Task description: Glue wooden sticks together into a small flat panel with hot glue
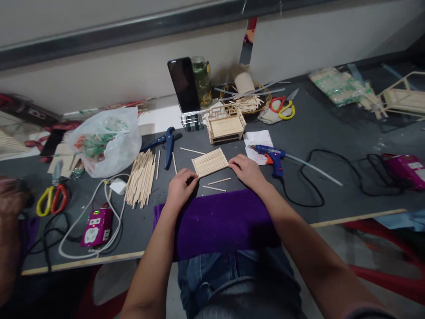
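Note:
A small flat panel of thin wooden sticks lies on the dark table in front of me. My left hand pinches its near left corner, thumb and fingers together. At the panel's right end, the fingers of my right hand close on the near corner. Two loose sticks lie just on my side of the panel, and another stick lies beyond it. Behind stands a small stick-built piece of furniture with a latticed back. Right of the panel, a blue glue gun rests near a stained white paper.
A pile of sticks, a blue cutter and a purple power strip lie to the left. A phone stands at the back. Scissors lie behind right. A purple cloth covers the front edge. Another person's hand shows far left.

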Tool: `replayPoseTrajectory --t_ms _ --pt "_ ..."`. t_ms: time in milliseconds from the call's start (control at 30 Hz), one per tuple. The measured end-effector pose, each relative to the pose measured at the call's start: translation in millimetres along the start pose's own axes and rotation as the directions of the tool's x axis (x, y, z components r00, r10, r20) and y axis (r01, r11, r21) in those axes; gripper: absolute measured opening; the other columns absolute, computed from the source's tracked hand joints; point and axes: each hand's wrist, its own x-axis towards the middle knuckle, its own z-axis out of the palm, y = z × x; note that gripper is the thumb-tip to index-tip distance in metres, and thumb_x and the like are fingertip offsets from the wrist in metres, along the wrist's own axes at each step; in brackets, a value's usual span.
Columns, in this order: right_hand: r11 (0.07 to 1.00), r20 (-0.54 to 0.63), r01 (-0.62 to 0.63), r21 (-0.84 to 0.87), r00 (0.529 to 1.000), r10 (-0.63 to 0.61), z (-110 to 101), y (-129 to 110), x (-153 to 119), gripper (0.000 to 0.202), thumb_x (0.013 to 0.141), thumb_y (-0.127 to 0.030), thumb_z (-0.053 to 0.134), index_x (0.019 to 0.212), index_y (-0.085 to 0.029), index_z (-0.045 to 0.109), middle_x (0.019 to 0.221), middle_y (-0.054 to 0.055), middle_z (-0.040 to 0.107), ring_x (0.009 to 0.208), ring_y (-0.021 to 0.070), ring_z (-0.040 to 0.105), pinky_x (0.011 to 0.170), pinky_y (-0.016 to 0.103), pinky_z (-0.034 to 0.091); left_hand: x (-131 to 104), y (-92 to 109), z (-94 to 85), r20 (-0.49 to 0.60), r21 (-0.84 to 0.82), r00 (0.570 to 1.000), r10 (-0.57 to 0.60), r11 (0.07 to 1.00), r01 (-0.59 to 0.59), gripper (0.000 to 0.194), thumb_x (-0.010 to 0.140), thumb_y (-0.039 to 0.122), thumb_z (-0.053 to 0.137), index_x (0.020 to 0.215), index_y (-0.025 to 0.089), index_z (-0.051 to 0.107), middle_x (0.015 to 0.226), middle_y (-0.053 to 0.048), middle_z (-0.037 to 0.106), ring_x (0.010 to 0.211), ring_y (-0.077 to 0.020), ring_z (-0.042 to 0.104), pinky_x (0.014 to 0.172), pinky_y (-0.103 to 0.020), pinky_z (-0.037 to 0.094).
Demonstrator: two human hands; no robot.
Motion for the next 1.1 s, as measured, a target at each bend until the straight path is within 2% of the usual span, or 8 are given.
replayPoseTrajectory --t_ms 367,500,633,833,933,1100 --pt "1.000 0.005 -0.004 -0.005 1.000 0.004 0 0 1 0.014 0.091 -0.022 0.051 0.086 -0.021 0.064 0.087 0.004 0.062 0.083 0.0181 0.059 0.070 0.027 0.040 -1 1 -2.2 0.024 -0.008 1.000 -0.007 1.000 0.007 0.010 0.086 0.028 0.058 0.085 0.021 0.064 0.084 -0.002 0.062 0.080 -0.0160 0.058 0.073 -0.027 0.044" --pt "1.000 0.010 -0.001 0.002 1.000 0.001 0 0 2 0.013 0.091 -0.022 0.052 0.086 -0.021 0.065 0.088 0.004 0.063 0.084 0.0178 0.059 0.070 0.026 0.040 2 2 -1.2 0.012 0.001 1.000 -0.006 1.000 0.006 0.017 0.088 0.035 0.057 0.080 0.021 0.064 0.079 -0.001 0.060 0.073 -0.0148 0.057 0.068 -0.026 0.042" --pt "1.000 0.013 -0.001 -0.004 1.000 0.001 0 0 2 0.013 0.090 -0.021 0.053 0.087 -0.020 0.065 0.088 0.004 0.063 0.085 0.0178 0.060 0.070 0.026 0.040 7 2 0.3 -0.010 0.033 1.000 -0.006 0.999 0.006 0.020 0.088 0.033 0.057 0.075 0.020 0.063 0.076 -0.001 0.059 0.071 -0.0146 0.055 0.066 -0.026 0.040" --pt "1.000 0.019 -0.003 -0.008 1.000 0.003 0 1 3 0.014 0.091 -0.020 0.052 0.088 -0.021 0.066 0.090 0.004 0.064 0.084 0.0176 0.060 0.069 0.026 0.040 13 -1 1.1 0.001 -0.041 0.995 -0.095 0.995 0.095 0.016 0.082 0.033 0.062 0.073 0.020 0.063 0.076 0.000 0.062 0.070 -0.0146 0.056 0.065 -0.026 0.040" --pt "1.000 0.027 0.003 -0.003 1.000 -0.003 -2 0 3 0.015 0.091 -0.020 0.051 0.089 -0.021 0.066 0.090 0.004 0.064 0.085 0.0175 0.060 0.070 0.026 0.040 21 -4 0.6 0.074 -0.171 0.984 -0.164 0.970 0.174 0.012 0.077 0.031 0.065 0.077 0.019 0.066 0.078 -0.002 0.066 0.071 -0.0151 0.058 0.065 -0.027 0.043" --pt "1.000 0.035 -0.008 0.005 0.999 0.008 -4 0 5 0.017 0.092 -0.021 0.050 0.090 -0.020 0.067 0.092 0.005 0.064 0.084 0.0176 0.059 0.068 0.026 0.039 41 -6 -5.8 0.299 -0.325 0.925 -0.233 0.887 0.328 0.019 0.065 0.033 0.071 0.073 0.016 0.069 0.071 -0.002 0.068 0.066 -0.0139 0.060 0.065 -0.026 0.045"
